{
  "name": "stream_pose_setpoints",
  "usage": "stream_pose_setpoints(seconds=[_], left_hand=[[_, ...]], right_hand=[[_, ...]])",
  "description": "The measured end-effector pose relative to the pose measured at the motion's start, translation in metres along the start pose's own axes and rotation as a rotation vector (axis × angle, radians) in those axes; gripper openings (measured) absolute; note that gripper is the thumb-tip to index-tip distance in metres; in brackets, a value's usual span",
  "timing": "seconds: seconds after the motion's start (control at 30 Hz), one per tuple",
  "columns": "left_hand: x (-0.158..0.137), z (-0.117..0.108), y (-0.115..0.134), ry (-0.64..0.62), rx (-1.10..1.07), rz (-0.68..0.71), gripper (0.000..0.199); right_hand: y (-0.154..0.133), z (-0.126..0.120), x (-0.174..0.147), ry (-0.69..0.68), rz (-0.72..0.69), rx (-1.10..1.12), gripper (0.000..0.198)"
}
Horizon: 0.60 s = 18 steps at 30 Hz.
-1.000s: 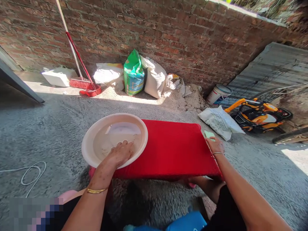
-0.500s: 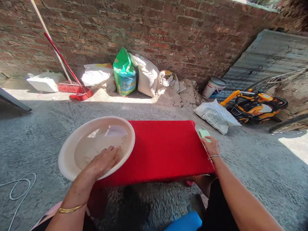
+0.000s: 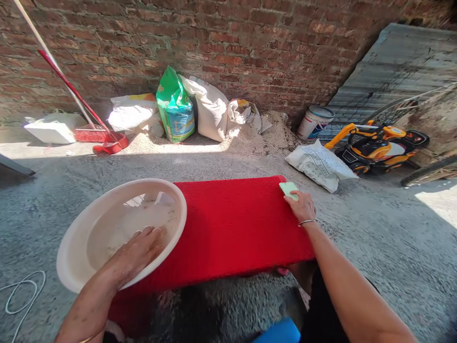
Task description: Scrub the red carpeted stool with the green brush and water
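Observation:
My left hand reaches over the near rim of a wide, pale plastic basin of cloudy water. Its fingers stretch out low inside, by the basin's right wall; the thumb is hidden. No object shows in that hand. The basin stands on the left end of a low bench covered in red cloth. At the bench's far right corner, my right hand is closed on the near end of a pale green phone, fingers on its top face. The phone is just above or on the cloth; I cannot tell which.
Along the brick wall stand a green sack, a white sack and a red dustpan. A white bag, a paint bucket and a toy digger are at right. A cable lies at left.
My right hand has brought the phone leftward, from beyond the bench's right edge to over its far right corner. My left hand stays in the basin. The view has shifted slightly right.

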<state>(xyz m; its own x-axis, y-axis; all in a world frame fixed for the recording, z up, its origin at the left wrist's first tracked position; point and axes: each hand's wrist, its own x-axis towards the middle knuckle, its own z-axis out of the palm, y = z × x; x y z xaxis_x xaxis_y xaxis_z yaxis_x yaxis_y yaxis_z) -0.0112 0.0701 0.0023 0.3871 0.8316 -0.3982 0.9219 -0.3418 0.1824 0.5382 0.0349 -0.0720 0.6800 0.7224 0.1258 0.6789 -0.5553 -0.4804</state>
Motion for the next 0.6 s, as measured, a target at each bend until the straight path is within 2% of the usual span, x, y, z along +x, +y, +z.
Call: stream_pose_setpoints(seconds=[0.07,0.1,0.2,0.27,0.37,0.43,0.53,0.6], left_hand=[[-0.001,-0.003,0.003,0.010,-0.007,0.000,0.052],[-0.002,-0.004,0.004,0.016,-0.011,0.001,0.053],[-0.002,-0.004,0.003,0.020,-0.019,0.010,0.053],[-0.002,-0.003,0.001,0.026,-0.019,0.018,0.051],[-0.003,-0.002,0.000,0.063,-0.027,0.033,0.045],[-0.003,-0.003,0.000,0.073,-0.034,0.051,0.042],[-0.004,-0.004,0.001,0.077,-0.032,0.061,0.047],[-0.004,-0.004,0.003,0.066,-0.025,0.047,0.051]], right_hand=[[0.005,-0.006,0.009,0.059,0.083,0.010,0.046],[0.005,-0.006,0.012,0.081,0.076,0.025,0.047],[-0.009,0.005,0.010,0.095,-0.083,0.088,0.051],[-0.023,0.018,0.003,0.047,-0.186,0.117,0.051],[-0.035,0.030,-0.005,-0.047,-0.241,0.107,0.049],[-0.032,0.027,-0.005,-0.063,-0.185,0.064,0.048],[-0.018,0.012,0.005,-0.017,0.017,-0.017,0.049],[-0.013,0.005,0.011,0.023,0.091,-0.032,0.050]])
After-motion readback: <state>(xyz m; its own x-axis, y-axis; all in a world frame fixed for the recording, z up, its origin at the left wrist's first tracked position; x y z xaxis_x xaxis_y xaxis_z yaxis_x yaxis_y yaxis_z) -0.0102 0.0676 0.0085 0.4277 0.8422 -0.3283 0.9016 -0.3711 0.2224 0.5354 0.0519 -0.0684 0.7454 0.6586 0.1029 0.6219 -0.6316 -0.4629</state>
